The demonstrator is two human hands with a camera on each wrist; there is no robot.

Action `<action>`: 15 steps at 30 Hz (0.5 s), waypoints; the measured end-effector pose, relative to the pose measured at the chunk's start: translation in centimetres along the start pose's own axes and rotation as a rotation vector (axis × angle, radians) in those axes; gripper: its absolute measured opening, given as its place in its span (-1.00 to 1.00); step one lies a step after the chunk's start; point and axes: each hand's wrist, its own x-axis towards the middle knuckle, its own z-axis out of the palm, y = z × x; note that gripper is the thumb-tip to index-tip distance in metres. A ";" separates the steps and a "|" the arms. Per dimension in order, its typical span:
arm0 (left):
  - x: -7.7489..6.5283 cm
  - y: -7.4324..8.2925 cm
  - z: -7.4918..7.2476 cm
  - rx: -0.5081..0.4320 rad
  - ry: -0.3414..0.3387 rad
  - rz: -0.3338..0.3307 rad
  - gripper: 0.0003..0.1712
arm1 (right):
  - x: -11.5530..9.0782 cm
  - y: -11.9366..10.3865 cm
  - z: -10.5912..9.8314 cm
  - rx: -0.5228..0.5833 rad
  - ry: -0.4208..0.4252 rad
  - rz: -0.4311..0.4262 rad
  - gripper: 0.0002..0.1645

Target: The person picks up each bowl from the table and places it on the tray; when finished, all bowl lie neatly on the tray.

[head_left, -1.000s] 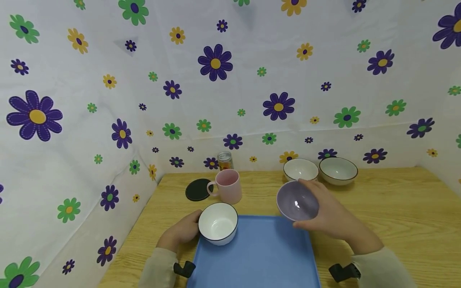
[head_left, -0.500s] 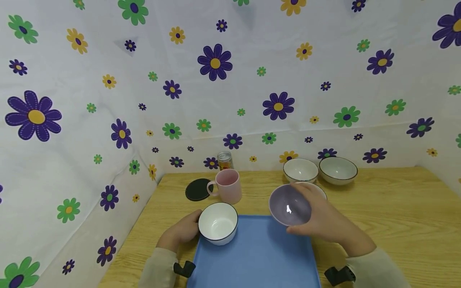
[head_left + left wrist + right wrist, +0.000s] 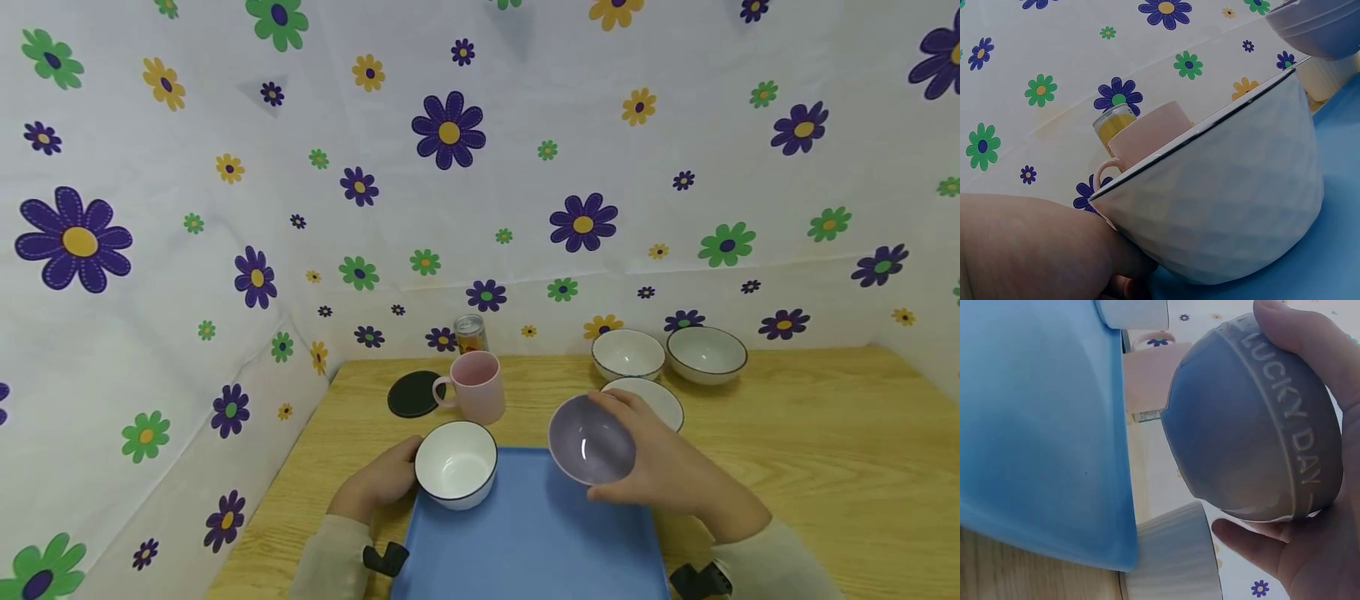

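"Right hand (image 3: 654, 467): what's in it?"

"The purple bowl (image 3: 591, 442), gripped at its right side between thumb and fingers, just right of the frame's centre, above the upper right part of the blue tray (image 3: 540, 550)."

"Which way does it point?"

"Mouth up, tipped toward the viewer. It's round, its axis running from mouth to foot; in the right wrist view the foot faces left, tray side."

"And the left hand (image 3: 381, 477)?"

"Touching the left side of the white bowl (image 3: 454, 465), which is mouth up at the tray's upper left corner. Its fingers are mostly hidden, so I can't tell whether they curl."

"Anything in the way?"

"The right hand partly covers the nearest pale bowl (image 3: 660, 402); two rear bowls (image 3: 707, 357) sit behind. Just beyond the white one: pink mug (image 3: 483, 390), can (image 3: 471, 332), black disc (image 3: 411, 395)."
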 end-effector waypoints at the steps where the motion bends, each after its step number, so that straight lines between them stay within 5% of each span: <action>1: 0.0 0.0 0.0 -0.001 0.000 -0.002 -0.73 | 0.0 -0.1 0.1 0.004 -0.003 0.002 0.31; 15: -0.1 0.1 0.1 -0.007 0.001 -0.006 -0.74 | -0.1 0.5 1.5 0.041 -0.065 0.013 0.33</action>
